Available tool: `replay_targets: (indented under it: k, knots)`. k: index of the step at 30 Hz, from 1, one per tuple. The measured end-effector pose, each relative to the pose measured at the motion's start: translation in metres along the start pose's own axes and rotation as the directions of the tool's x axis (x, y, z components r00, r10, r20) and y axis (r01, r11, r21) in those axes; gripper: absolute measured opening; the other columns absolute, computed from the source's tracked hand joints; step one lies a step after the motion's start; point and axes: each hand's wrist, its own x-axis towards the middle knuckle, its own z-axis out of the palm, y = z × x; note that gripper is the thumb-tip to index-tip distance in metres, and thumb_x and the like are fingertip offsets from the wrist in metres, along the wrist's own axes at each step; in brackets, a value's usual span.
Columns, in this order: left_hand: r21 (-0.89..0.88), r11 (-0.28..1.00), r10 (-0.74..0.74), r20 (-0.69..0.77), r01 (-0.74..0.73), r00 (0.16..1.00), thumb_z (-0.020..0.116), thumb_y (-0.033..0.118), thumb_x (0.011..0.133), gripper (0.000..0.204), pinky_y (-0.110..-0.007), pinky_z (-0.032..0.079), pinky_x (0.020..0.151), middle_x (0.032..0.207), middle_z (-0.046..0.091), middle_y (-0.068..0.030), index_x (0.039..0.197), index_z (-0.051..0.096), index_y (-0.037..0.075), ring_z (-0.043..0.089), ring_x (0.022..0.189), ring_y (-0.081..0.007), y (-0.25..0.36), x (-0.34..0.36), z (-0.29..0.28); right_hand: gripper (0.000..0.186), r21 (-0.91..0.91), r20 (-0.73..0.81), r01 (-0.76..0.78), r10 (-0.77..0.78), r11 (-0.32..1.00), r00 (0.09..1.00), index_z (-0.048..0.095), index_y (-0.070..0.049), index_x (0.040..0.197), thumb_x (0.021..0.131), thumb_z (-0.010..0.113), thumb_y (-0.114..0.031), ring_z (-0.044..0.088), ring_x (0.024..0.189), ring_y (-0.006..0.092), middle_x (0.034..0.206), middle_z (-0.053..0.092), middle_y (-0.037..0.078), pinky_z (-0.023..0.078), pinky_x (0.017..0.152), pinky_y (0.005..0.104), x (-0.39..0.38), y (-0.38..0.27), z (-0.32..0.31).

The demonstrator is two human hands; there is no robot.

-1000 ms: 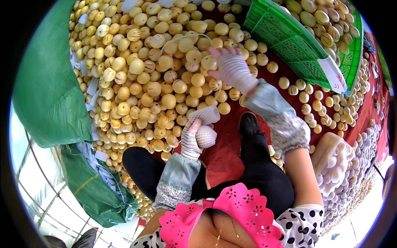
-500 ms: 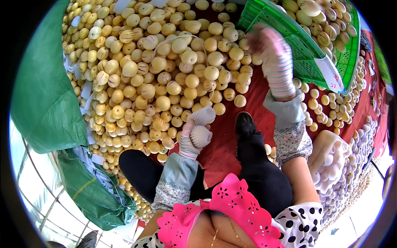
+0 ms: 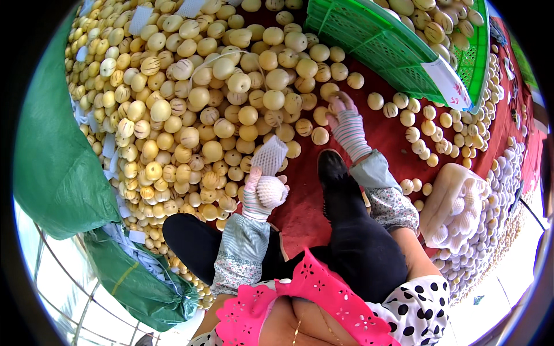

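Note:
My left hand (image 3: pixel 254 193), in a striped fingerless glove, is closed around a round fruit in a white foam net (image 3: pixel 271 192). An empty foam net sleeve (image 3: pixel 270 155) sticks up from the same hand. My right hand (image 3: pixel 344 112) reaches to the near right edge of a pile of yellow pepino melons (image 3: pixel 212 151), some with purple streaks. Its thumb and fingers are apart beside a melon (image 3: pixel 321 116), with another melon (image 3: pixel 329 90) just beyond. Whether the fingertips touch either is hard to make out.
A green plastic crate (image 3: pixel 369 43) holding more melons stands at the upper right on red cloth (image 3: pixel 369 135). Foam-netted fruit lies in a clear bag (image 3: pixel 456 207) and in a mass (image 3: pixel 490 213) at right. Green sheeting (image 3: pixel 55 150) borders the left; my boot (image 3: pixel 333 167) is between my hands.
My right hand has come down and left from beside the crate to the pile's edge. My left hand keeps the netted fruit and sleeve. The whole view has shifted slightly.

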Motion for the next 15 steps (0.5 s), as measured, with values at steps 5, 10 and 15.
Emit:
replay_targets:
  k: [5,10,15]
  knots:
    - [0.126,0.989,-0.085,0.007,0.083,0.996,0.063,0.041,0.082,0.050,-0.046,0.057,0.058,0.106,0.063,-0.0066,0.122,0.051,0.013,0.066,0.077,-0.0294,-0.002,0.007,-0.015,0.057,-0.016,-0.001,-0.126,0.126,0.992,0.992,0.047,-0.012,0.124,0.073,0.069,-0.024,0.051,0.107,0.0370,0.127,0.046,0.017,0.044,0.088,0.0442,-0.020,0.015,-0.006]
    - [0.244,0.963,0.182,-0.285,-0.113,0.941,0.064,0.038,0.082,0.044,-0.044,0.055,0.058,0.101,0.062,-0.0077,0.116,0.054,0.012,0.063,0.077,-0.0268,-0.011,0.019,-0.014,0.044,-0.202,-0.060,0.111,-0.125,0.973,0.990,0.052,-0.015,0.119,0.077,0.062,-0.020,0.059,0.089,0.0299,0.107,0.058,0.010,0.047,0.080,0.0413,0.009,-0.010,-0.018]
    - [0.337,0.940,0.173,-0.320,-0.058,0.931,0.065,0.035,0.082,0.042,-0.044,0.054,0.060,0.100,0.062,-0.0083,0.115,0.054,0.012,0.061,0.078,-0.0253,-0.003,0.019,-0.016,0.032,-0.448,0.505,0.301,-0.039,0.842,0.862,0.053,-0.016,0.118,0.086,0.050,-0.018,0.061,0.082,0.0245,0.093,0.061,0.006,0.048,0.074,0.0409,0.082,-0.055,-0.021]
